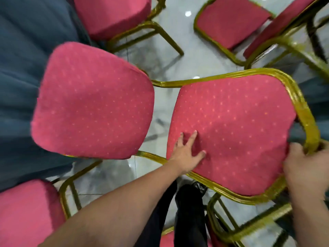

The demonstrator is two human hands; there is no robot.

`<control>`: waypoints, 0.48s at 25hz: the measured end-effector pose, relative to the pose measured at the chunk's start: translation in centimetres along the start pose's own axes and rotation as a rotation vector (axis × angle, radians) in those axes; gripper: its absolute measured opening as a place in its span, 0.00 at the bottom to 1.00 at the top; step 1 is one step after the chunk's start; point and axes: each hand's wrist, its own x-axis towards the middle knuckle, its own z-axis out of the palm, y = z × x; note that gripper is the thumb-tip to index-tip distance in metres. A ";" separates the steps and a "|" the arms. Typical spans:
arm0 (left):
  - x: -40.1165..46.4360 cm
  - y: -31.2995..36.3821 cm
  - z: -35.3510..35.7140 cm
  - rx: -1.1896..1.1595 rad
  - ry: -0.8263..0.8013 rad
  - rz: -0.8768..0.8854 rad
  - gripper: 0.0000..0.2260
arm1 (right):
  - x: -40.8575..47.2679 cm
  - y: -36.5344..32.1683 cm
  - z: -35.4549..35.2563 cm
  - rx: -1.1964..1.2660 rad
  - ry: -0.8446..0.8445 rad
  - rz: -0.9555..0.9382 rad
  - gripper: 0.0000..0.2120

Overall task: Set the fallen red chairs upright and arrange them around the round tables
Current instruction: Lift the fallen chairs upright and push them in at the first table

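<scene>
The left hand [187, 151] lay flat with fingers spread on the red backrest [236, 125] of a gold-framed chair, whose seat [92, 102] sat against a blue tablecloth [19, 72]. The right hand [302, 168] gripped the backrest's gold frame [310, 129], fingers curled around it.

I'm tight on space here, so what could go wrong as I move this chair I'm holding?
Other red chairs crowd in closely, so the gold frame may knock them. Your feet are right under the backrest, so a leg could catch them. Your left hand only presses flat; the right hand alone grips.
</scene>
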 end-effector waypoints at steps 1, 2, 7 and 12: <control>-2.3 1.5 -1.2 -0.014 -0.012 0.043 0.35 | -2.8 -6.3 -4.6 0.030 -0.050 -0.011 0.14; -4.8 3.0 -2.6 -0.039 -0.016 0.085 0.34 | -5.2 -10.5 -8.5 0.081 -0.096 -0.025 0.16; -15.8 6.7 -9.8 -0.191 0.095 0.200 0.31 | -16.0 -21.2 -18.2 0.291 -0.427 -0.101 0.18; -25.0 4.7 -17.0 -0.221 0.252 0.222 0.24 | -23.4 -28.0 -20.7 0.272 -0.625 -0.380 0.33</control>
